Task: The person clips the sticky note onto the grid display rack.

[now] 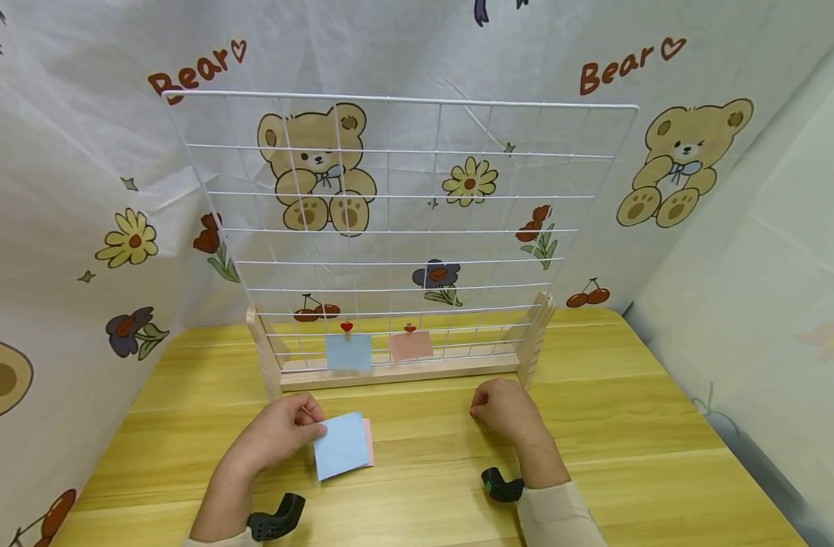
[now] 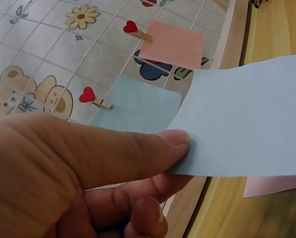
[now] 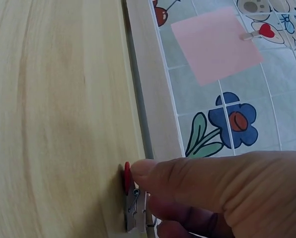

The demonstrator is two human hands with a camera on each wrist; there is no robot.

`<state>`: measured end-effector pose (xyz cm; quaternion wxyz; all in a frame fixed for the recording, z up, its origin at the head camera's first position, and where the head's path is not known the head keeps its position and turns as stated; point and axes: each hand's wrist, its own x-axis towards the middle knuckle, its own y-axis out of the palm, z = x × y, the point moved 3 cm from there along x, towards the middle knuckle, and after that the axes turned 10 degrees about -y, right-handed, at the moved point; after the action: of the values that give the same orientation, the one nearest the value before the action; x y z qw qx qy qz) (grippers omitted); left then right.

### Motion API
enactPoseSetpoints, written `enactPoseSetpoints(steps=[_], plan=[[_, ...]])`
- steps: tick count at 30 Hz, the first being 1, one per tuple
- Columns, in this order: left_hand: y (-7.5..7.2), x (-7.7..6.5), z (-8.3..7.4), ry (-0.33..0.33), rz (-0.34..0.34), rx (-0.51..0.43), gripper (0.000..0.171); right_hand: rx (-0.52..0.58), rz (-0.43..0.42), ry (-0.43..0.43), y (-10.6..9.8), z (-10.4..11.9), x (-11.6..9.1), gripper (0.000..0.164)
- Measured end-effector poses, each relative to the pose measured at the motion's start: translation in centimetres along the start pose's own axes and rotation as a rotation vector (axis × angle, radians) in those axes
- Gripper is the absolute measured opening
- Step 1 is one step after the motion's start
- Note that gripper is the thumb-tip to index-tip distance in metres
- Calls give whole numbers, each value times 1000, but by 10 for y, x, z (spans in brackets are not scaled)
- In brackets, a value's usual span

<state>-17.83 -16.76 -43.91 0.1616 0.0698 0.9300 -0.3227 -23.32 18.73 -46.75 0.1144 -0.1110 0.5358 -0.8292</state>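
Between thumb and fingers, my left hand [image 1: 283,433] pinches the corner of a light blue paper square [image 1: 340,447]. The edge of a pink paper [image 1: 370,442] shows behind it. My right hand [image 1: 504,409] is over the table to the right, holding a small wooden clothespin [image 3: 133,210] with a red heart at the thumb tip. In front of both hands stands a white wire grid [image 1: 388,197]. Clipped low on it by heart clothespins hang a blue square [image 1: 349,354] at left and a pink square [image 1: 412,347] beside it.
The grid stands in a pale wooden base [image 1: 403,372] with upright side pieces. Under it lies a yellow wood-grain table [image 1: 629,425]. A white cloth [image 1: 403,45] printed with bears and flowers hangs behind and at the sides. Each wrist wears a black camera mount [image 1: 277,518].
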Motion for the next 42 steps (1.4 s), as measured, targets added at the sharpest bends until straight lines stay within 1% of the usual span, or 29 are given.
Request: enactPoseSetpoints(steps=[12, 20, 27, 32, 36, 40, 42], plan=[[2, 1, -2, -1, -19, 0, 12, 26, 12, 6, -2, -3, 0, 15], [2, 1, -3, 5, -26, 9, 12, 58, 21, 48, -4, -5, 0, 16], [2, -1, -4, 7, -29, 8, 11, 38, -5, 35, -2, -4, -1, 11], [1, -1, -5, 6, -38, 3, 11, 23, -29, 8, 2, -5, 0, 8], [0, -1, -7, 10, -53, 3, 11, 14, -31, -2, 3, -5, 1, 8], [-1, -1, -7, 21, -63, -5, 14, 3, -23, -2, 4, -4, 1, 8], [-1, -1, -7, 28, -62, -11, 18, -7, -22, -4, 4, -4, 1, 9]])
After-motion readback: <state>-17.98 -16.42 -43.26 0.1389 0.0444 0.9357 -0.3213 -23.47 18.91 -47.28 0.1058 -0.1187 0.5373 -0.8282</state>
